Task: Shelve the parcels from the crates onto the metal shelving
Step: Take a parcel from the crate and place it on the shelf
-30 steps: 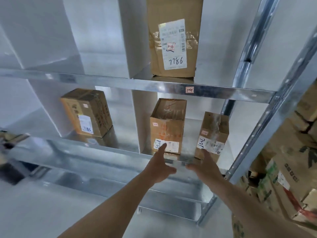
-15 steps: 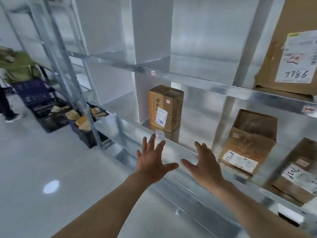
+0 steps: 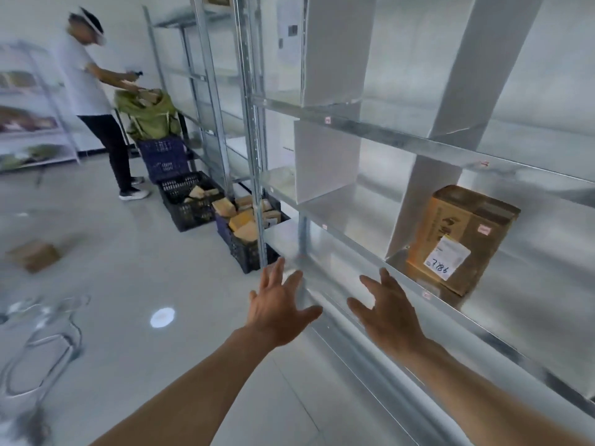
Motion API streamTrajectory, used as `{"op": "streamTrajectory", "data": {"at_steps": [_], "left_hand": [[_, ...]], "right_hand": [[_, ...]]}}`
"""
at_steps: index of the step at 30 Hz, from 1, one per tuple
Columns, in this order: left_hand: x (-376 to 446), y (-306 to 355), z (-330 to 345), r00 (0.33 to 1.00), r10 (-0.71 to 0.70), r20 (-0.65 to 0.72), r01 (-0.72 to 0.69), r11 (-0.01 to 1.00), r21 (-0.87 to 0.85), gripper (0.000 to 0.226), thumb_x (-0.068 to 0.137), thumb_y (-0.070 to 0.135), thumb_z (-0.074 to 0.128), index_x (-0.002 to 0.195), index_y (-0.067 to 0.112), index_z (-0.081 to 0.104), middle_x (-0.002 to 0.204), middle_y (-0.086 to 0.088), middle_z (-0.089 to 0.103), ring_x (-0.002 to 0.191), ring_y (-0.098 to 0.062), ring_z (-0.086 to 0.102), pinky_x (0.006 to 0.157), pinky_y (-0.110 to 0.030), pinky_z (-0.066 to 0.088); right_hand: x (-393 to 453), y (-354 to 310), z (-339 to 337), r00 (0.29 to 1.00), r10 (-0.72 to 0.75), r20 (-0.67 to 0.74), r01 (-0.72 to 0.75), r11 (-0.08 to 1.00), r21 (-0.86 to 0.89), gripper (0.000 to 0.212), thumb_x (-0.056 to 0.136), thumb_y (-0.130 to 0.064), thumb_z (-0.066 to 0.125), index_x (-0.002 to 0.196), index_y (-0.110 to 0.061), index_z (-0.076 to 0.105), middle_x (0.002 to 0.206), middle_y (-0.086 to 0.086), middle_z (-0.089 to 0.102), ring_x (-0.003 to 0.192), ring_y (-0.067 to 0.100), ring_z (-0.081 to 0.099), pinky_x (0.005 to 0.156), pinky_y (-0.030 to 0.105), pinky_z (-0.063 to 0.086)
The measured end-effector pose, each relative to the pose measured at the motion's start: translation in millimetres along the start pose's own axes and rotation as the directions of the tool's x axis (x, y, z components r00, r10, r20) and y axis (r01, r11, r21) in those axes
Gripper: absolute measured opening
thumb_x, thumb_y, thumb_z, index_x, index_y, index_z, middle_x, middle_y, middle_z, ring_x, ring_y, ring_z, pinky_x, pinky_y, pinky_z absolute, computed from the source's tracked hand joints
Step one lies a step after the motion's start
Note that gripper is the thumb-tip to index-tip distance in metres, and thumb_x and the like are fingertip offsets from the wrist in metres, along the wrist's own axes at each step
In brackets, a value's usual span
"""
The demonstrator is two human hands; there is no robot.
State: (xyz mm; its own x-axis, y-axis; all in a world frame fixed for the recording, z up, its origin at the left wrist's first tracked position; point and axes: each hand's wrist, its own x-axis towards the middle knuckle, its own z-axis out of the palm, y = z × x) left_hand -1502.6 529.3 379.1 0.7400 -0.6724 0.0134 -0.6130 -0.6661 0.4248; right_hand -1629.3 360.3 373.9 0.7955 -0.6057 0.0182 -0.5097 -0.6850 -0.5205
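Observation:
My left hand and my right hand are both stretched out in front of me with spread fingers, holding nothing, just before the front edge of the metal shelving. One brown cardboard parcel marked 7186 stands on a shelf to the right of my hands, beside a white divider. On the floor to the left, against the shelving, dark plastic crates hold several brown parcels.
Another person in a white shirt stands at the far left by a green sack on a blue crate. A loose parcel lies on the floor. A metal frame sits at the lower left.
My view has swung to the left along the shelving, so the crates and the other person come into sight. The two right-hand parcels have left the view. Both hands stay spread and hold nothing.

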Motion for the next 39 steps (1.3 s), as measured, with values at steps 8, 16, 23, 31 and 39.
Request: {"op": "streamTrajectory", "data": {"at_steps": [8, 16, 23, 31, 39], "left_hand": [[44.4, -109.2, -39.4, 0.987, -0.157, -0.018, 0.156, 0.987, -0.030, 0.101, 0.080, 0.054, 0.074, 0.158, 0.033, 0.013, 0.167, 0.004, -0.009, 0.154, -0.028, -0.004, 0.120, -0.056, 0.023], [147.1, -189.0, -62.6, 0.954, -0.296, -0.039, 0.294, 0.955, -0.050, 0.100, 0.082, 0.062, 0.069, 0.158, 0.031, 0.012, 0.168, 0.004, -0.007, 0.154, -0.027, -0.003, 0.120, -0.057, 0.023], [260.9, -242.1, -105.8, 0.897, -0.436, -0.070, 0.417, 0.888, -0.193, 0.111, 0.082, 0.062, 0.069, 0.159, 0.025, -0.001, 0.164, 0.000, 0.025, 0.151, -0.024, 0.021, 0.120, -0.044, 0.029], [375.6, -312.0, -148.7, 0.892, -0.436, -0.119, 0.411, 0.892, -0.189, 0.098, 0.085, 0.058, 0.068, 0.159, 0.024, 0.014, 0.166, 0.004, 0.017, 0.151, -0.017, 0.017, 0.120, -0.036, 0.023], [517.7, -422.7, -163.5, 0.927, -0.374, -0.036, 0.360, 0.912, -0.197, 0.081, 0.089, 0.059, 0.061, 0.155, 0.024, 0.029, 0.166, 0.000, 0.017, 0.151, -0.019, 0.017, 0.119, -0.037, 0.024]], "right_hand": [[84.9, -97.9, 71.3, 0.985, -0.147, 0.085, 0.147, 0.989, 0.003, 0.074, 0.093, -0.049, 0.061, 0.157, -0.026, 0.029, 0.167, 0.008, 0.016, 0.153, 0.025, 0.018, 0.115, 0.051, 0.034], [217.3, -162.2, 132.7, 0.958, -0.252, 0.138, 0.242, 0.967, 0.083, 0.070, 0.094, -0.068, 0.024, 0.140, -0.027, 0.058, 0.163, 0.009, 0.029, 0.152, 0.022, 0.022, 0.116, 0.052, 0.032], [359.3, -218.9, 163.1, 0.913, -0.334, 0.235, 0.331, 0.942, 0.054, 0.077, 0.091, -0.073, 0.024, 0.131, -0.020, 0.063, 0.153, 0.009, 0.044, 0.147, 0.023, 0.033, 0.110, 0.049, 0.039], [481.5, -296.2, 204.3, 0.877, -0.415, 0.242, 0.419, 0.907, 0.036, 0.099, 0.083, -0.087, 0.016, 0.137, -0.016, 0.058, 0.148, 0.011, 0.047, 0.134, 0.030, 0.047, 0.100, 0.045, 0.046], [617.7, -356.0, 273.1, 0.910, -0.348, 0.225, 0.352, 0.936, 0.024, 0.070, 0.093, -0.064, 0.045, 0.142, -0.014, 0.051, 0.134, 0.008, 0.057, 0.120, 0.025, 0.055, 0.092, 0.039, 0.050]]}}
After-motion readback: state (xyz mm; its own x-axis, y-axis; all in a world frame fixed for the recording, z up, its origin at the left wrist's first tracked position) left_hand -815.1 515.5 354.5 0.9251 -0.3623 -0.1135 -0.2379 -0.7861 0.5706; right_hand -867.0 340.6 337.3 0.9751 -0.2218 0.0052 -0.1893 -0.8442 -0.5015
